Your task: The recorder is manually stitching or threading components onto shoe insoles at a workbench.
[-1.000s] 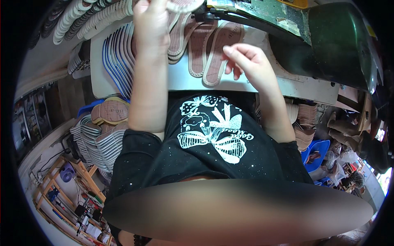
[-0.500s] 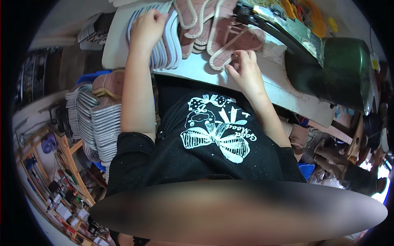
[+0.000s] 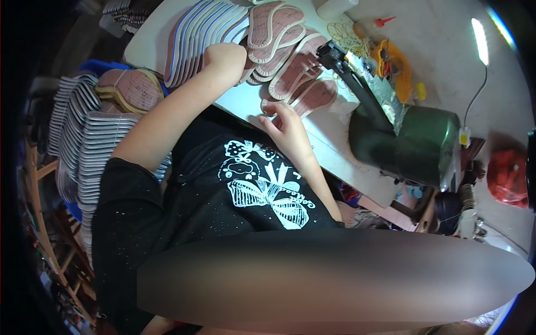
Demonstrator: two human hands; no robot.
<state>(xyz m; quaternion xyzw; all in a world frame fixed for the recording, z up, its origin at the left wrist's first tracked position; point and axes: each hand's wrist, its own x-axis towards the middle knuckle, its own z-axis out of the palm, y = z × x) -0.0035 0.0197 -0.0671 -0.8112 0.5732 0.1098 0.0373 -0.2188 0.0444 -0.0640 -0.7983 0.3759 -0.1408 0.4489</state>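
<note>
My left hand (image 3: 226,58) lies over the near edge of a pile of brown insoles (image 3: 274,27) with pale rims. Its fingers are turned away and hidden behind the back of the hand. My right hand (image 3: 286,125) is at the near end of a single brown insole (image 3: 317,96), fingers loosely bent and thumb apart; whether the fingertips touch it is unclear. Left of the pile stands a slanted row of insoles (image 3: 204,33) with white and blue edges. All of these rest on a white table (image 3: 237,106).
Right of the insoles, a machine with a black arm (image 3: 357,75) and dark green rounded body (image 3: 416,139) stands on the table. Behind it are a yellow-orange object (image 3: 396,67) and a white bottle (image 3: 335,6). Tall tied stacks of insoles (image 3: 106,145) stand to my left.
My view has swung toward the right. My left hand has moved from the blue-edged row to the brown pile. My right hand remains by the near end of the single insole.
</note>
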